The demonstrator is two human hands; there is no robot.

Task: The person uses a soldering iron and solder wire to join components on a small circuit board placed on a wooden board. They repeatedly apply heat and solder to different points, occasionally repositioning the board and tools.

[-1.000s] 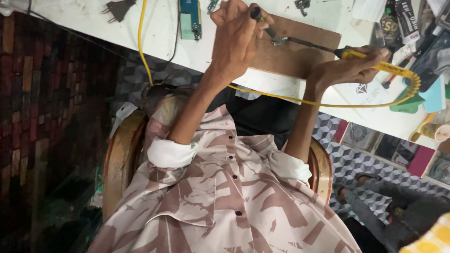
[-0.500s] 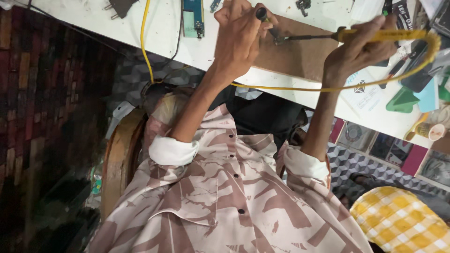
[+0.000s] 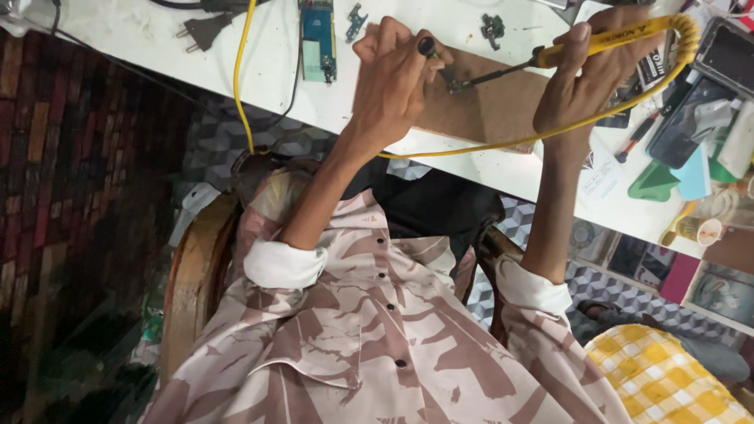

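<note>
My left hand (image 3: 393,78) is closed around a small black-handled tool (image 3: 428,49). Its metal tip rests on a small part (image 3: 454,80) lying on a brown board (image 3: 503,114) on the white table (image 3: 275,71). The yellow-handled soldering iron (image 3: 605,39) is gripped in my right hand (image 3: 585,82), and its dark tip reaches left to that same small part. The iron's yellow cord (image 3: 471,145) loops from the handle across the board and down the table's near edge.
A blue circuit board (image 3: 318,35), a black plug (image 3: 208,31) and small metal parts (image 3: 493,27) lie on the table. A dark phone (image 3: 691,118), green pieces (image 3: 656,180) and a screwdriver (image 3: 632,141) crowd the right side. A wooden chair arm (image 3: 192,275) sits at my left.
My right hand has lifted the soldering iron up and farther across the table, its tip staying at the part. My left hand has kept its place on the board.
</note>
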